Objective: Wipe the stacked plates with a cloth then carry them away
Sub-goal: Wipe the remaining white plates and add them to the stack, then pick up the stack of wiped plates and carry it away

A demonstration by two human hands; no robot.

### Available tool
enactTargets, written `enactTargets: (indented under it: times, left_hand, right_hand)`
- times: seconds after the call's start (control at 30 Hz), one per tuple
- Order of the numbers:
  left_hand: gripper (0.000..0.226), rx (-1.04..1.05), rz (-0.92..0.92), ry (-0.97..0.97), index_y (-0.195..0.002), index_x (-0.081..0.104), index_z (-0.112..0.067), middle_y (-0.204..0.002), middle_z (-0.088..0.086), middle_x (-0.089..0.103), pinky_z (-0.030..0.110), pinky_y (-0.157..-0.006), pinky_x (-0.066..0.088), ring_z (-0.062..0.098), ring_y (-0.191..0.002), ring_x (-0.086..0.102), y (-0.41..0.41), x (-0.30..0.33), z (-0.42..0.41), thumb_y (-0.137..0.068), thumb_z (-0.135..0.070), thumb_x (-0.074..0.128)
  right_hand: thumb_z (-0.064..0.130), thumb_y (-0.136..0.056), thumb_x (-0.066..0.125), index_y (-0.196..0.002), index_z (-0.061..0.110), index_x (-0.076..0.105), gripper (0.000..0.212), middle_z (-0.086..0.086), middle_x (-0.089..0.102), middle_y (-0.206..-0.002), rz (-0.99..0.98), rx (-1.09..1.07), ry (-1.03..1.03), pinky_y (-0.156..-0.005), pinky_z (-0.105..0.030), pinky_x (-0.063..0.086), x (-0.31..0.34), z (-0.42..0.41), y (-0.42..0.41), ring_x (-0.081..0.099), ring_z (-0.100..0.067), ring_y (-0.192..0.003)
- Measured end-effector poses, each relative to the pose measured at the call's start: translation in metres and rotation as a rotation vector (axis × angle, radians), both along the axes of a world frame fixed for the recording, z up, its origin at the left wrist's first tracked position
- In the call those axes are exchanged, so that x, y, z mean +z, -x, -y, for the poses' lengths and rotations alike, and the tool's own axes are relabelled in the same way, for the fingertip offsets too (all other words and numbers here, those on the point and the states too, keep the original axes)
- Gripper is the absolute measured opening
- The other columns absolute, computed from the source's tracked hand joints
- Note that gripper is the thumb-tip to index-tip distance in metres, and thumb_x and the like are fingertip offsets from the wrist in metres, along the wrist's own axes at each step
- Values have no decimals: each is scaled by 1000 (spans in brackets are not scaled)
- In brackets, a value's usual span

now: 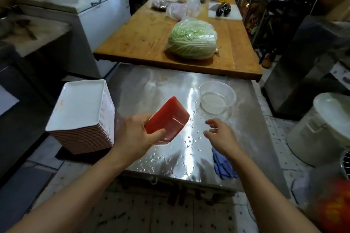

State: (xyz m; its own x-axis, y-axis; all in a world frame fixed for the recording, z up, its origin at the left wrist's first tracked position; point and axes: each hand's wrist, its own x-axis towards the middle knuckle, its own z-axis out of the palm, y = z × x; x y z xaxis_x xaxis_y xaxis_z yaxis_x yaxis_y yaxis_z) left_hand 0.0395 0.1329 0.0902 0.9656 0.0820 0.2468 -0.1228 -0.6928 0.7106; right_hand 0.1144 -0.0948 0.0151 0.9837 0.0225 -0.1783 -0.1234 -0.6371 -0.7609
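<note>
A tall stack of rectangular plates, white on top and red underneath, stands at the left edge of the wet steel table. My left hand grips one red plate by its near edge, tilted with the red underside up, above the table. My right hand hovers open to the right of that plate, fingers relaxed, holding nothing. A blue cloth lies crumpled on the table's front right, partly hidden under my right forearm.
A clear plastic bowl with water sits at the table's back right. Behind it a wooden board carries a wrapped cabbage. A white lidded bin stands on the floor at right. Water drops dot the steel.
</note>
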Motion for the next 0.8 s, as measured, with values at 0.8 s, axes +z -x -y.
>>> enactTargets:
  times: [0.8]
  left_hand:
    - [25,152,276,-640,-69,67,-13,-75,0,67,23,-43,42,22,-67,63,69,19,-144,-54,3,80]
  right_hand:
    - [-4,-85,50,-104,2,64,24,-14,66,-88,-142,316,-524,-56,-26,49,96,-225,14,63,-23,-74]
